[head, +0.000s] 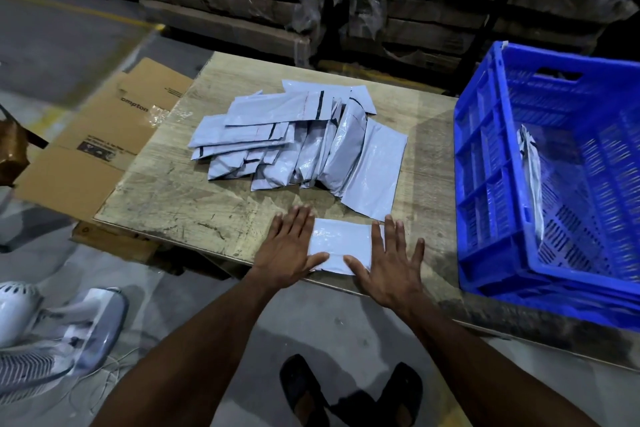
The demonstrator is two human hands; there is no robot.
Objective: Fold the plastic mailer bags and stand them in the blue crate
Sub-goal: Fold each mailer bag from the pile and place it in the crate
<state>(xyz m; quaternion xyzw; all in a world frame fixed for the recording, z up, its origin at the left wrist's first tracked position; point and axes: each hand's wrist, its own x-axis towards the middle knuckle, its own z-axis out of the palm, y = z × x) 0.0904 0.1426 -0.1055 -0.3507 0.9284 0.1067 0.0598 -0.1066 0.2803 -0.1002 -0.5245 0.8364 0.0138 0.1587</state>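
Two flat hands, left (289, 253) and right (389, 269), fingers straight, press a folded mailer bag (341, 246) on the desk (173, 191); cardboard (114, 128) nearby reads "ompton".

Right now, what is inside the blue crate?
The blue crate holds one folded mailer bag standing upright. Its near wall hides part of the floor, so more there cannot be ruled out.
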